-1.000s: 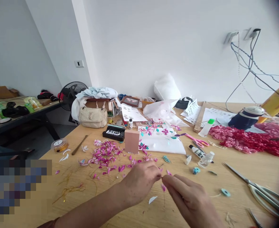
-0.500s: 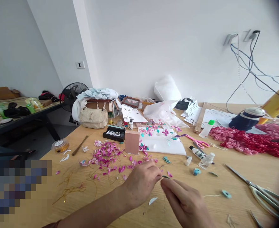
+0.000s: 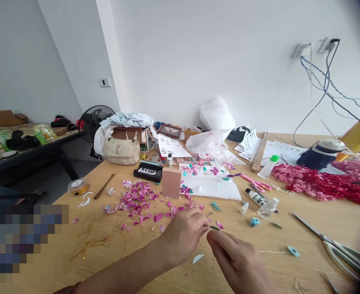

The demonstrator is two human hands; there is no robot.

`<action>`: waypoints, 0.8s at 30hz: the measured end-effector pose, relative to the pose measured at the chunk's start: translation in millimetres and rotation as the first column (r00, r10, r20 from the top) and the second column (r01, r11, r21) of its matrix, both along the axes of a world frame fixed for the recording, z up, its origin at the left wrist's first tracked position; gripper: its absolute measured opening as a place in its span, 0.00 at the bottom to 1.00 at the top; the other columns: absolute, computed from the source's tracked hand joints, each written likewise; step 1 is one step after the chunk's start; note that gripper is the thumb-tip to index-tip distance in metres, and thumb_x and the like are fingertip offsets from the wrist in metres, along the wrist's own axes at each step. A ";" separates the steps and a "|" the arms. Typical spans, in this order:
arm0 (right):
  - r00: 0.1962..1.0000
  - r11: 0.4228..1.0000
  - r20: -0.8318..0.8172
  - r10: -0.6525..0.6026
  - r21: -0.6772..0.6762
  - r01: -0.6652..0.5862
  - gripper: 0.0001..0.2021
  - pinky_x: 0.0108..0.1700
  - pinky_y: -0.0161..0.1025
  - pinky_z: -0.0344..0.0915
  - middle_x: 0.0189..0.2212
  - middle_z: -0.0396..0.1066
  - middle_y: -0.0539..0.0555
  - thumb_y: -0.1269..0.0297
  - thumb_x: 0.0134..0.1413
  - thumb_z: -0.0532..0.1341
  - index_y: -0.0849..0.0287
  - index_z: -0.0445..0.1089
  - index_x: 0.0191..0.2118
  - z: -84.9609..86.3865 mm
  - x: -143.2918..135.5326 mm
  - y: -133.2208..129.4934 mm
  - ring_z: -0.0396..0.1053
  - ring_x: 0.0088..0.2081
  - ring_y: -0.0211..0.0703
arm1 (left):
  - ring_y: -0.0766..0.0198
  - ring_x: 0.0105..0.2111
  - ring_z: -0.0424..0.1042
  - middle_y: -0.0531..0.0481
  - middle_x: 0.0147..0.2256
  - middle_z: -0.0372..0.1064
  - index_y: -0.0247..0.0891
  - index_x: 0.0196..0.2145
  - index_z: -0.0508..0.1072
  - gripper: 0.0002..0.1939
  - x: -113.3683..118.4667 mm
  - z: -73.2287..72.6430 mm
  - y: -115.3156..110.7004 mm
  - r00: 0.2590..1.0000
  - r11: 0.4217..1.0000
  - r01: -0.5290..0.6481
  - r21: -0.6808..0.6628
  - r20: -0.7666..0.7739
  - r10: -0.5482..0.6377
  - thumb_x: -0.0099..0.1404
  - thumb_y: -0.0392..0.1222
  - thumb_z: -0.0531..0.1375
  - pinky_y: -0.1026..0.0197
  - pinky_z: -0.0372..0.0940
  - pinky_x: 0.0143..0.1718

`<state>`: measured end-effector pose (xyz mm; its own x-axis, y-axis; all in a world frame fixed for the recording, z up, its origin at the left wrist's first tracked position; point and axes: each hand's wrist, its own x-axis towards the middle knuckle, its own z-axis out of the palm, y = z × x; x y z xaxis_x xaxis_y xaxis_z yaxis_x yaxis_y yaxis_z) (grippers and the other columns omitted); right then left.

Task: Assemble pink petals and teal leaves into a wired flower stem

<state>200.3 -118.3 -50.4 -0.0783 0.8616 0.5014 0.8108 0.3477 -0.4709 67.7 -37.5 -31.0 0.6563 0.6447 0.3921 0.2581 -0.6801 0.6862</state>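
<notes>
My left hand [image 3: 184,230] and my right hand [image 3: 239,259] are close together above the wooden table, fingertips almost meeting. Both are closed in a pinch. A small dark green leaf [image 3: 214,228] shows at the fingertips of my right hand, which appears to grip it by its near end. What my left fingers pinch is too small to make out. Beyond my hands lie loose pink petals [image 3: 138,196] and a teal leaf cluster [image 3: 216,206]. A white paper piece [image 3: 198,259] lies below, between my wrists.
An upright wooden block [image 3: 171,183] stands before a white sheet with flowers [image 3: 210,190]. To the right are small bottles [image 3: 268,208], pink scissors [image 3: 259,185], a blue tape roll [image 3: 293,251] and large scissors [image 3: 323,237]. Gold wire [image 3: 91,247] lies left; red flowers [image 3: 314,181] lie far right.
Both hands keep almost the same pose, pinched together. The whole view has shifted slightly; nothing on the table has visibly moved.
</notes>
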 end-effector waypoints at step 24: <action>0.356 0.961 -0.931 -0.087 -0.172 -0.217 0.13 0.20 0.30 0.43 0.17 0.47 0.42 0.52 0.51 0.60 0.57 0.65 0.28 -17.7 -13.2 26.5 0.42 0.19 0.31 | 0.68 0.27 0.61 0.52 0.24 0.62 0.34 0.24 0.69 0.07 8.2 -16.8 -5.7 0.916 0.968 -0.085 -0.238 0.363 0.170 0.59 0.30 0.55 0.67 0.56 0.29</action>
